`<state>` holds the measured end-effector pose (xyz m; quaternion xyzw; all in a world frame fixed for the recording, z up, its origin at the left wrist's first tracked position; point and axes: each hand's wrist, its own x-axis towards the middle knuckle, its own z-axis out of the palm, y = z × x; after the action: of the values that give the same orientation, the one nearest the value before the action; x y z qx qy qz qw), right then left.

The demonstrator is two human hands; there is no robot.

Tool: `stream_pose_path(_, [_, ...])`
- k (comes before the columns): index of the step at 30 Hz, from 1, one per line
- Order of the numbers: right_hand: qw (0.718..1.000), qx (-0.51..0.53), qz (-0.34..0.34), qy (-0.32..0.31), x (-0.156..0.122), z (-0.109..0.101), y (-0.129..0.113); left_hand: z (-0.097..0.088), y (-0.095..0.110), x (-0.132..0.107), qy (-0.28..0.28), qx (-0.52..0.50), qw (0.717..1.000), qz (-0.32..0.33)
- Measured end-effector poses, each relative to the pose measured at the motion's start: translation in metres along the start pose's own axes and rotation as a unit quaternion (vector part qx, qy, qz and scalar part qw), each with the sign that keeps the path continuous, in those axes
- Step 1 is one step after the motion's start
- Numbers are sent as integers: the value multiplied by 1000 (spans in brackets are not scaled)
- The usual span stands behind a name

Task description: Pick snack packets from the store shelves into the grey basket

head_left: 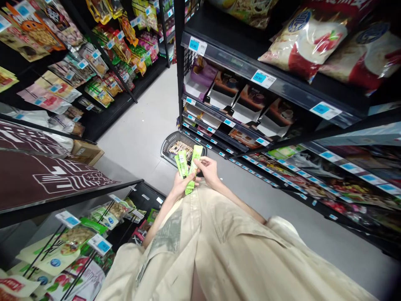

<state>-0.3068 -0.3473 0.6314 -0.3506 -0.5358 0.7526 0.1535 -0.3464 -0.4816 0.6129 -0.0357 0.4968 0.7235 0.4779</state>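
I stand in a shop aisle and hold several long green packets (188, 166) in front of my cream shirt. My left hand (179, 187) is closed round their lower ends. My right hand (208, 171) pinches one packet from the right side, fingers curled on it. A dark wire basket (168, 146) with a patterned packet inside sits on the grey floor just beyond my hands.
Black shelves (232, 62) with coffee boxes, snack bags and blue price tags rise on the right. More snack shelves (72, 71) line the left, with a cardboard box (86, 151) on the floor. The grey floor aisle (147, 113) runs ahead between them.
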Motion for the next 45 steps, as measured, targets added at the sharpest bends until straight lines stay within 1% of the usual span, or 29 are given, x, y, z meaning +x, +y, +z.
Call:
stream_pose_path(5, [999, 32, 4, 7, 9, -4, 2, -2, -1, 1, 9, -33, 999, -31])
stream_pose_path(8, [996, 81, 45, -5, 16, -8, -1, -7, -2, 2, 14, -78, 996, -45])
stream_pose_path(11, [992, 90, 90, -21, 16, -10, -3, -13, -2, 2, -3, -124, 991, -54])
stream_pose_path(13, [991, 80, 102, -37, 10, -9, -1, -14, -4, 3, -3, -132, 990, -41])
stream_pose_path(16, [990, 51, 108, -81, -2, -5, 5, -14, -8, 4, 18, -112, 993, -14])
stream_pose_path(19, [986, 4, 105, -129, -7, 0, 9, -9, -10, 4, 9, -82, 997, -11])
stream_pose_path(21, [988, -37, 88, -122, -4, 2, 9, -7, -11, 4, -5, -69, 998, -3])
stream_pose_path(23, [992, -74, 55, -92, 3, 3, 7, -7, -10, 3, -24, -66, 998, 1])
stream_pose_path(25, [992, -82, 42, -81, 8, 3, 4, -10, -10, 3, -59, -68, 996, -15])
stream_pose_path(27, [992, -46, 71, -99, 10, 2, 4, -12, -8, 3, -98, -71, 992, -40])
stream_pose_path(29, [983, 20, 129, -133, 9, 0, 7, -14, -4, 0, -109, -72, 990, -49])
stream_pose_path(31, [965, 84, 183, -168, 6, -3, 12, -12, -1, -3, -86, -69, 993, -43])
stream_pose_path(33, [951, 123, 216, -185, 4, -5, 18, -9, 2, -6, -47, -60, 997, -33])
stream_pose_path(36, [950, 130, 231, -168, 2, -8, 24, -4, 2, -9, 8, -34, 999, -17])
stream_pose_path(38, [959, 115, 213, -147, 2, -8, 24, -2, 1, -10, 51, -16, 999, 1])
stream_pose_path(40, [973, 90, 177, -121, 0, -6, 21, -2, -1, -11, 84, 0, 996, 15])
stream_pose_path(42, [983, 73, 142, -91, -1, -4, 17, -2, -1, -12, 83, 11, 996, 19])
stream_pose_path(45, [991, 85, 99, -30, 2, -3, 9, -1, -2, -14, 40, 14, 999, 3])
